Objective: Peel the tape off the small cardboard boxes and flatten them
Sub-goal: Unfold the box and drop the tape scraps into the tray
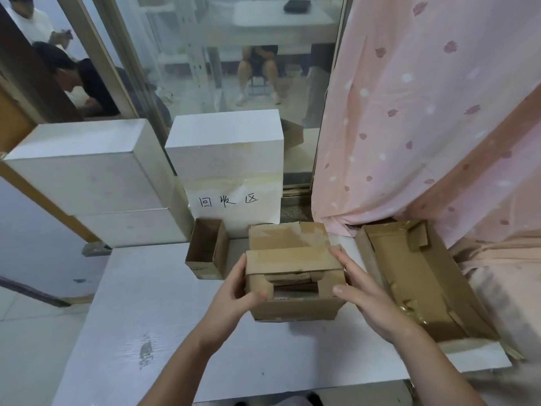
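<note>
A small brown cardboard box (292, 309) stands on the white table (146, 332), its near top flaps partly folded in with a gap showing inside. My left hand (231, 297) grips its left side, thumb on the front face. My right hand (366, 297) holds its right side, fingers along the wall and thumb at the front corner. Patches of clear tape shine on the top flap. Behind it lies another taped brown box (288, 235).
A small open box (206, 250) stands at the left. A large open flattened carton (418, 282) lies at the right. White foam boxes (87, 180) and one with a handwritten label (228, 200) stand behind. A pink curtain (424, 112) hangs on the right.
</note>
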`<state>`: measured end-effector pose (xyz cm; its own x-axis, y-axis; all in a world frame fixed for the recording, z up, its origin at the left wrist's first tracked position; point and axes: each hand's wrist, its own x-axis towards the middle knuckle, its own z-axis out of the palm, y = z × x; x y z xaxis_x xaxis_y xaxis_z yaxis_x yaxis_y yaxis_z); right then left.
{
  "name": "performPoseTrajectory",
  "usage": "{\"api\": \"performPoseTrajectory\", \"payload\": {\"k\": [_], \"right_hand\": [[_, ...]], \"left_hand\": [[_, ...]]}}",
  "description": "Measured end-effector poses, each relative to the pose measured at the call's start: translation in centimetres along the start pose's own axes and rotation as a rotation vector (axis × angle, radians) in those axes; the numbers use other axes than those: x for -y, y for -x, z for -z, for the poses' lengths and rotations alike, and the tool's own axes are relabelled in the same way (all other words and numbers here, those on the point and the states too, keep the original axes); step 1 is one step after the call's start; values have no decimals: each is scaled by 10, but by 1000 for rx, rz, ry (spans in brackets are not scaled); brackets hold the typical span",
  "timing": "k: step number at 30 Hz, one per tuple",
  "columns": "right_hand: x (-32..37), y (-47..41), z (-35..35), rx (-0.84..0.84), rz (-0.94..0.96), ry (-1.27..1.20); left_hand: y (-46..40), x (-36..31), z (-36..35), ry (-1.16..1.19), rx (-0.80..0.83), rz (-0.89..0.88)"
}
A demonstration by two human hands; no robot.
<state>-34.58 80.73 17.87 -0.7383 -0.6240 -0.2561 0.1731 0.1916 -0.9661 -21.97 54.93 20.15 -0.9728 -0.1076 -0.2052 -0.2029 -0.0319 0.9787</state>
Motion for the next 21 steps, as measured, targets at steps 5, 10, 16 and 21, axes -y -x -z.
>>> {"api": "performPoseTrajectory", "payload": {"k": [5,10,16,21], "right_hand": [[6,9,9,154,-52,180],[18,10,-2,93,-82,339],[14,7,-6,-11,18,402],[13,7,-6,-51,73,219]], "left_hand": [[-2,2,25,-140,206,100],[-10,7,27,-289,156,143],[-14,18,23,-390,0,59],[-9,18,21,-302,-78,-35]]}}
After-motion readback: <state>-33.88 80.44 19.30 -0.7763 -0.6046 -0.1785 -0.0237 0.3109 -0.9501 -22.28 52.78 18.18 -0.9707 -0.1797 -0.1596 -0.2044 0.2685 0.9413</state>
